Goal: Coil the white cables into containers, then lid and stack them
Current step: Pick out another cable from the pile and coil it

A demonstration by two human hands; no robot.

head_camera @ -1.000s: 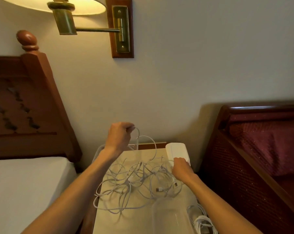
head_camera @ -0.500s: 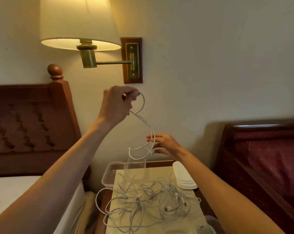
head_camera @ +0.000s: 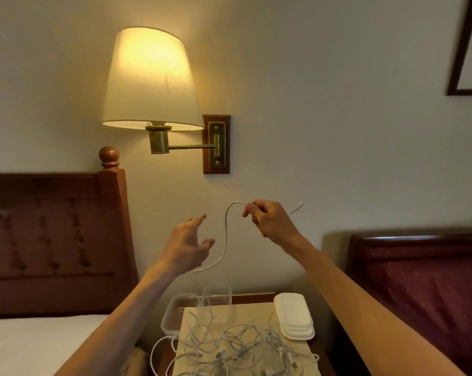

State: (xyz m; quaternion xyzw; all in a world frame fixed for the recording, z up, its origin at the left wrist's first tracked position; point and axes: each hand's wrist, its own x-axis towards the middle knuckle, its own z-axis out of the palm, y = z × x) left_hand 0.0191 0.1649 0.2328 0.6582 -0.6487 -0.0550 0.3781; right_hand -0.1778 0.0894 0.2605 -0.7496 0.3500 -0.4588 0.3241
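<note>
From the head camera, both arms are raised in front of the wall. The right hand [head_camera: 270,221] has its grip together on a single white cable [head_camera: 225,234]: thumb and curled fingers pinch it near the top of its arc. A short end with a small plug pokes out to the right of that hand, and the rest drops in a loose S-curve toward the left hand [head_camera: 187,244]. The left hand's grip is apart, fingers spread and slightly bent, holding nothing. The cable passes just beside its fingertips, and I cannot tell whether it touches them.

Below, on the small surface [head_camera: 191,316] between the two beds, a tangled pile of white cables [head_camera: 237,346] sprawls over most of the pale top, with one loop hanging off the left edge. At the back left corner sit clear containers [head_camera: 175,313]; one low tub hangs partly past the surface edge and a taller clear one stands just beside it. Their walls are see-through and blurred; a strand or two seems to run up against the taller one, but I cannot tell if anything lies inside. At the back right is a neat stack of white lids [head_camera: 294,316], off the containers.

A lit wall lamp [head_camera: 150,82] hangs above.
</note>
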